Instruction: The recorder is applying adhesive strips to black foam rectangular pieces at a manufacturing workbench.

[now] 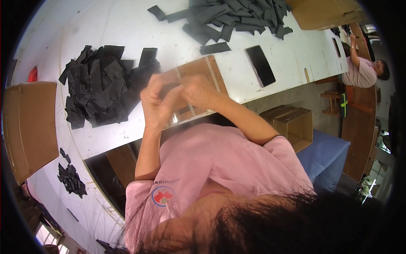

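Observation:
My left hand [158, 99] and my right hand [198, 92] meet above a brown cardboard piece [216, 72] at the table's near edge. Both have their fingers closed in a pinch. A small black fabric piece [170, 88] shows dark between them, mostly covered by the fingers and slightly blurred. Just beyond and left of my left hand lies a large heap of black fabric pieces [99, 84]. A second pile of dark fabric strips [237, 17] is spread at the far side of the table.
A dark phone [260, 66] lies on the white table [127, 25], right of the cardboard. Cardboard boxes stand at the left [31, 127], far right [325, 12] and below the table [296, 125]. Smaller black scraps [72, 180] lie at left. Another person [359, 70] sits at far right.

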Tool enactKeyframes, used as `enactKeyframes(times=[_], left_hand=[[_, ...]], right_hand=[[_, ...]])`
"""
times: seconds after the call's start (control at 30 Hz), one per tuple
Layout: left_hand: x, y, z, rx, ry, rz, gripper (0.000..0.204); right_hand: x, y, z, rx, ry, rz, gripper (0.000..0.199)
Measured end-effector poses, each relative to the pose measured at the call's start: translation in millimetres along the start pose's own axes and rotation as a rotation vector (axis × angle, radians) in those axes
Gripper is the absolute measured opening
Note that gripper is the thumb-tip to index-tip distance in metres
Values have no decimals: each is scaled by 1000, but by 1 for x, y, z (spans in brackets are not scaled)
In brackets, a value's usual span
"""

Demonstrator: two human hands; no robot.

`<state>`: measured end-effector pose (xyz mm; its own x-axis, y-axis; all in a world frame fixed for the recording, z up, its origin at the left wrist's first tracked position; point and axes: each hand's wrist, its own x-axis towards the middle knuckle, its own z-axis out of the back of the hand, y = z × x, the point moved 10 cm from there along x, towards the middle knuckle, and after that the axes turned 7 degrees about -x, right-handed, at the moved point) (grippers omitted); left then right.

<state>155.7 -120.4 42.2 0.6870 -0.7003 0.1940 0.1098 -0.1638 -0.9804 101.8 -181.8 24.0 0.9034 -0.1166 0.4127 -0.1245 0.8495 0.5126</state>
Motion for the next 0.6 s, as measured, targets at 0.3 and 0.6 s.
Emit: enactKeyframes(times=[0.3, 0.6], left_hand=[[-8, -4, -7, -20, 5, -9, 12], [-15, -14, 27, -506, -151, -195, 16]], right_hand=[[-6, -5, -3, 113, -42, -35, 25], [13, 16, 22, 7, 2, -12, 25]])
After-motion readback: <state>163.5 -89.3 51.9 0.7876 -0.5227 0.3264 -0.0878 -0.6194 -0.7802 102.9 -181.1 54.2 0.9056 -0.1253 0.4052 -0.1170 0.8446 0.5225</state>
